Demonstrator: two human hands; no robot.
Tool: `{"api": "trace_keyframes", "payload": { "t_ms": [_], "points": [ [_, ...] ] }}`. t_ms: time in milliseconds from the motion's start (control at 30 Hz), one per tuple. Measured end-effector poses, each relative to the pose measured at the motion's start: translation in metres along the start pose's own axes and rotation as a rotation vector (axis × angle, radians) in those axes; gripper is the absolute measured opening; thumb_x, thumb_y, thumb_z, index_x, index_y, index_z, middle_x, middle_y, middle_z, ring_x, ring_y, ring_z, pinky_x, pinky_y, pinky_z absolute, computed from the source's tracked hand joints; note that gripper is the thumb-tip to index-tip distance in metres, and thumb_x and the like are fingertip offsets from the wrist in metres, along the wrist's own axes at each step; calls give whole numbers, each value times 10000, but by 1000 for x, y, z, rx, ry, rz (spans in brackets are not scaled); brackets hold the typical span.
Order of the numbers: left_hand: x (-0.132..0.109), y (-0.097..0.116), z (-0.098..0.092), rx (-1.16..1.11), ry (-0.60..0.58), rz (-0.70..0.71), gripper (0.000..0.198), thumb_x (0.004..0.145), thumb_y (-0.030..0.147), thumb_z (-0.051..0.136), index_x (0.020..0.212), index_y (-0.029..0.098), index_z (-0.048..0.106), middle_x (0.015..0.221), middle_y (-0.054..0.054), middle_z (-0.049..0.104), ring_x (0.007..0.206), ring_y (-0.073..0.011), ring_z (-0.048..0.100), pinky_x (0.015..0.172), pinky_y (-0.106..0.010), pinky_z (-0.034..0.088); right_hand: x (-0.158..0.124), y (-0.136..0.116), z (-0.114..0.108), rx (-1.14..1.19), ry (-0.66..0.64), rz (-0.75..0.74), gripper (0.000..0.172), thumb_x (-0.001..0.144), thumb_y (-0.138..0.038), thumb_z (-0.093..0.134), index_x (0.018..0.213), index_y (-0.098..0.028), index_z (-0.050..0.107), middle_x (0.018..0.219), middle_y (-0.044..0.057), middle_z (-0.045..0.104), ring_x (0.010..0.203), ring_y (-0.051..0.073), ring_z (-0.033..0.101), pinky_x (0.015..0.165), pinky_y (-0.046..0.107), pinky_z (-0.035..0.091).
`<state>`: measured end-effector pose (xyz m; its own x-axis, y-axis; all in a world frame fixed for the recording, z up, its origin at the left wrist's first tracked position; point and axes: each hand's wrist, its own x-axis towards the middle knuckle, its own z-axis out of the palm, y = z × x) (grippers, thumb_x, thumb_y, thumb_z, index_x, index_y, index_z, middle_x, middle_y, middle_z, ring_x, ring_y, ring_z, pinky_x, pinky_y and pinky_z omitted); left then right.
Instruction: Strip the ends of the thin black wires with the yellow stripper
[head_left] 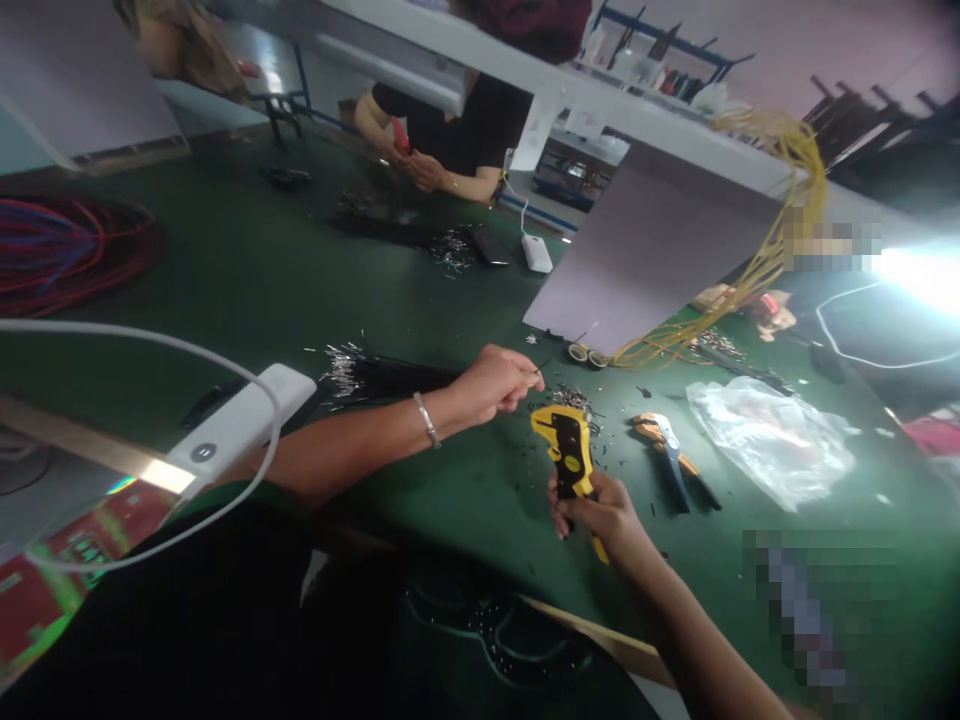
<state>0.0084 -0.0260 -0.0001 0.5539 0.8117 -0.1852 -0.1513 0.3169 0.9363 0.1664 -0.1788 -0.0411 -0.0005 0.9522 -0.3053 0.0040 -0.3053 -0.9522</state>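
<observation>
Fingers pinched, my left hand (496,385) holds a thin black wire (544,366) whose tip sticks out to the right. Below and right of it, my right hand (600,515) is wrapped round the handles of a yellow and black wire stripper (571,455), its head pointing up and left. A bundle of black wires (390,377) with bare silvery ends lies behind my left wrist. Short wire scraps (574,400) are heaped just beyond the stripper's head. The wire's other end is hidden by my hand.
An orange and black hand tool (671,460) and a clear plastic bag (772,440) lie to the right. Yellow wires (720,300) hang near tape rolls (587,355). A white power bank (247,425) is at left. Across the green table (247,260) sits another person (450,140).
</observation>
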Motion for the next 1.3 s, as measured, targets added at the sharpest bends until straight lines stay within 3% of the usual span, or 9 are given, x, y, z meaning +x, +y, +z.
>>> {"api": "trace_keyframes", "payload": {
  "t_ms": [133, 267, 433, 533, 667, 767, 867, 1033, 1300],
  "points": [
    [-4, 1, 5, -45, -4, -13, 258, 809, -2, 533, 577, 86, 604, 362, 61, 343, 340, -15, 228, 403, -210, 132, 15, -5, -2, -207, 117, -88, 147, 581, -210, 658, 712, -160, 612, 578, -23, 573, 428, 123, 506, 426, 258, 411],
    [0, -1, -2, -37, 26, 12, 247, 804, 12, 548, 575, 90, 602, 357, 62, 345, 331, -13, 219, 400, -210, 137, 15, -4, 1, -419, 184, -197, 73, 608, -190, 621, 677, -167, 623, 551, -23, 562, 490, 122, 482, 465, 241, 394],
    [2, -3, -5, -2, 8, -4, 215, 782, 26, 584, 579, 94, 601, 368, 64, 350, 329, -13, 242, 390, -204, 136, -8, -2, 9, -156, 58, -69, 177, 599, -205, 636, 768, -153, 635, 619, -11, 587, 456, 119, 504, 430, 249, 429],
    [-1, -3, -2, 1, -9, -34, 215, 774, 27, 589, 570, 93, 600, 366, 66, 345, 331, -13, 237, 388, -199, 137, -5, -2, 9, -71, 50, -18, 171, 572, -207, 640, 734, -156, 625, 611, -14, 587, 411, 112, 502, 408, 255, 427],
    [2, 9, -17, -9, 76, -51, 221, 751, -14, 577, 556, 87, 601, 374, 54, 367, 335, -10, 238, 393, -203, 134, 10, 3, -18, -163, 216, -85, 135, 555, -188, 671, 670, -157, 607, 521, -25, 564, 418, 113, 484, 401, 239, 390],
    [10, 24, -35, -48, 232, 115, 213, 763, -22, 551, 596, 87, 627, 384, 60, 341, 350, -13, 242, 405, -206, 134, 9, 5, -49, 5, 414, -129, 99, 628, -221, 637, 683, -176, 568, 446, -40, 505, 364, 122, 454, 361, 244, 347],
    [15, 30, -38, -92, 173, 134, 211, 782, 4, 542, 608, 90, 624, 409, 50, 348, 371, -19, 250, 414, -213, 139, 0, 1, -60, -2, 257, -187, 186, 615, -197, 702, 770, -157, 609, 581, 11, 601, 465, 156, 548, 444, 282, 427],
    [9, 24, -24, -139, 71, 83, 146, 787, 56, 556, 668, 89, 635, 439, 50, 356, 383, -26, 251, 414, -209, 164, 6, -7, -30, 95, -8, -134, 230, 629, -233, 696, 835, -170, 617, 655, 15, 618, 550, 182, 582, 558, 338, 495],
    [-10, 24, -12, -178, 30, 21, 186, 829, 64, 502, 695, 84, 630, 432, 56, 333, 367, -26, 221, 420, -215, 136, 30, -13, 8, 344, -123, -192, 293, 652, -259, 746, 901, -175, 617, 745, 25, 629, 650, 201, 608, 674, 385, 517]
  ]
}}
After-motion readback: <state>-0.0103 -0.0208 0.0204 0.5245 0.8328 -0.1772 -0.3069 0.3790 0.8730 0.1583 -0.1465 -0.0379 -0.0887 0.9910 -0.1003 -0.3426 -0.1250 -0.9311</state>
